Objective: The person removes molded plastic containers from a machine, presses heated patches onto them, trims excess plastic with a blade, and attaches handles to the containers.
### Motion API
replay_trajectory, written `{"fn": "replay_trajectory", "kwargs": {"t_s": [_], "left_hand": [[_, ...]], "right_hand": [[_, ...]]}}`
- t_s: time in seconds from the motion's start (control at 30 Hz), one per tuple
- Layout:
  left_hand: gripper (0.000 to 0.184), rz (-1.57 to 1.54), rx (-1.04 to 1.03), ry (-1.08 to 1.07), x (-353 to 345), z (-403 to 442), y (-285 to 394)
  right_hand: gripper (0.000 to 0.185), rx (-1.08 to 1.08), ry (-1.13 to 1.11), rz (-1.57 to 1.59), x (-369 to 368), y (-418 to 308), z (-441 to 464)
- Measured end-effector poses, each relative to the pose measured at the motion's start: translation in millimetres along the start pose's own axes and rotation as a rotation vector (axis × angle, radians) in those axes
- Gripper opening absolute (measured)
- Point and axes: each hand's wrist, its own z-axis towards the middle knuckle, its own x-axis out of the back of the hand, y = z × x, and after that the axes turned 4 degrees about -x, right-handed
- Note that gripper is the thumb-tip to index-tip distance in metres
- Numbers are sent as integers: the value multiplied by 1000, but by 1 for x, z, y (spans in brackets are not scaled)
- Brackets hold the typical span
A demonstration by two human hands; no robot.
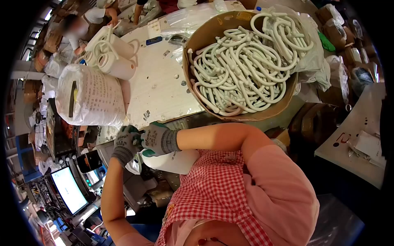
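Note:
Both my hands wear grey gloves with green parts and meet just off the table's near edge. My left hand [126,142] is closed, its fingers curled against the other hand. My right hand [156,138] is closed too, wrist bent, above a smooth white container [174,162] that lies against the checked apron. What the fingers grip is hidden between the gloves. Just beyond my left hand stands a large plastic-wrapped white roll [90,96] with printed writing.
White bottle-like containers [117,65] stand behind the roll. A round cardboard box [191,88] full of white curved tubes is on the right of the table [158,96]. A blue cutter [154,40] lies farther back. A co-worker [92,20] is at the upper left; a screen [69,190] glows lower left.

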Motion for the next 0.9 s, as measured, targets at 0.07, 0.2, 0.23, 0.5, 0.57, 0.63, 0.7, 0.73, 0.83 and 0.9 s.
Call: {"fn": "replay_trajectory", "kwargs": {"t_s": [0.07, 0.2, 0.23, 0.5, 0.57, 0.63, 0.7, 0.73, 0.83, 0.9], "left_hand": [[32, -297, -68, -14, -14, 5, -11], [24, -157, 27, -83, -8, 21, 12], [24, -154, 30, -92, 0, 24, 26], [30, 61, 54, -8, 7, 73, 52], [24, -406, -1, -75, 19, 100, 56], [30, -1063, -151, 143, 26, 134, 80], [29, -498, -593, 499, 21, 184, 122], [38, -314, -760, 424, 0, 213, 133], [51, 576, -673, -109, -85, 297, 159], [55, 731, -598, -353, -116, 348, 147]], "right_hand": [[44, -21, -43, 25, 13, 4, -5], [41, -32, -31, 80, 12, 12, -18], [40, -57, -27, 107, 9, 14, -19], [38, -359, 117, 193, 17, 30, -68], [38, -509, 147, 491, 29, 44, -93], [35, -431, 549, 658, 14, 51, -135], [36, -426, 652, 626, 16, 45, -172], [38, -366, 621, 578, 23, 41, -186], [74, -447, 817, 481, 58, 27, -191], [81, -524, 804, 460, 59, 28, -198]]}}
